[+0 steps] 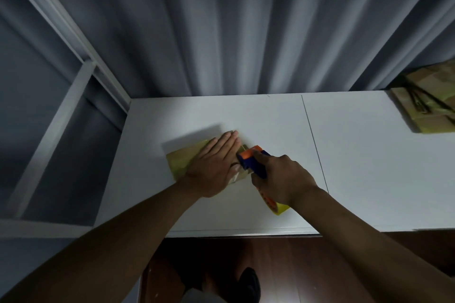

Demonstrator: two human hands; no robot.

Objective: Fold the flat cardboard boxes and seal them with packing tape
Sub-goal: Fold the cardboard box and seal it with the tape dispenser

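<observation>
A small brown cardboard box sits on the white table, left of centre. My left hand lies flat on its top with straight fingers, pressing it down. My right hand grips a blue and orange tape dispenser, whose front end touches the box's right side by my left thumb. The yellowish tape roll shows under my right wrist. Most of the box top is hidden by my left hand.
A bundle of flat cardboard boxes tied with dark straps lies at the table's far right. Grey curtains hang behind the table. A white shelf frame stands to the left. The table's front edge is close to me, above a dark wooden floor.
</observation>
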